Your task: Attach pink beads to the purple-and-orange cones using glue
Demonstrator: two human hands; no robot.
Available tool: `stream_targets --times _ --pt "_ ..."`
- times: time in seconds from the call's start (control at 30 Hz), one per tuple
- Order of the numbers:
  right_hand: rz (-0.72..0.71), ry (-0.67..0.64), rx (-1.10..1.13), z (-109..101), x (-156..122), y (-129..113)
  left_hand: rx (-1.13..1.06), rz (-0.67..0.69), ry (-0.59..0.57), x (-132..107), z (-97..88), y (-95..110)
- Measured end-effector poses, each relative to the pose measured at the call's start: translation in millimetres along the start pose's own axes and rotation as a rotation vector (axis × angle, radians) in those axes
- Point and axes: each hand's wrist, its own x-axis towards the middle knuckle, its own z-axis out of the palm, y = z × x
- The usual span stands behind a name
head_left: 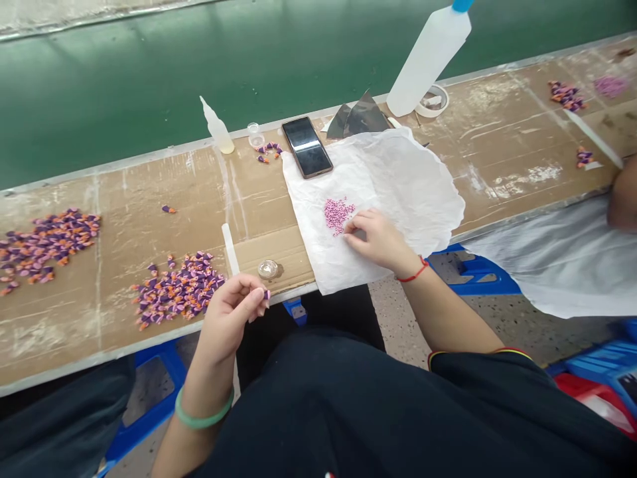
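Note:
My left hand (233, 313) is raised over the bench edge, with a small purple-and-pink piece (267, 295) pinched at its fingertips. A large heap of purple, orange and pink pieces (176, 291) lies just beyond that hand on the cardboard. My right hand (373, 240) rests on a crumpled white tissue sheet (413, 192), its fingertips at the edge of a small pile of pink beads (338, 216). Whether those fingers hold a bead is too small to tell.
A black smartphone (307, 147), a small glue bottle (217, 128), a large plastic bottle (428, 56) and a little glass jar (267, 269) stand on the cardboard-covered bench (134, 199). Further heaps of pieces lie along it. Another person's arm (624, 196) enters at right.

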Motion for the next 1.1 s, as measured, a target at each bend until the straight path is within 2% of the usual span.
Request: stream_targets --times 0.17,0.3,0.37,0.5,0.57,0.67,0.77,0.97,1.1 --pt "-0.021 -0.02 -0.119 8.1 4.8 -2.5 0.071 0.038 -0.012 -2.5 6.3 -4.5" --pt "0.003 -0.01 -0.127 9.6 3.3 -8.3 0.081 0.015 -0.089 -0.1 25.9 -7.8" --pt "0.024 0.028 0.043 7.5 -1.0 -19.3 0.027 -0.011 -0.14 4.0 39.9 -9.5" --pt "0.011 0.069 0.596 3.3 -13.6 -59.4 -0.125 -0.031 -0.224 14.9 65.5 -13.8" --pt "-0.035 0.145 0.704 3.5 -18.4 -79.7 -0.193 -0.017 -0.226 18.0 73.3 -15.7" --pt "-0.121 0.266 0.652 5.1 -20.3 -98.5 -0.225 0.017 -0.186 16.3 77.9 -16.9" --pt "-0.21 0.323 0.526 4.8 -18.3 -103.4 -0.169 0.073 -0.149 9.9 76.9 -14.8" --pt "-0.317 0.284 0.495 -1.2 -17.2 -98.5 0.071 0.19 -0.137 4.6 70.7 -2.1" --pt "-0.389 0.315 0.406 -3.7 -19.4 -94.2 0.03 0.144 -0.192 6.8 69.8 3.2"
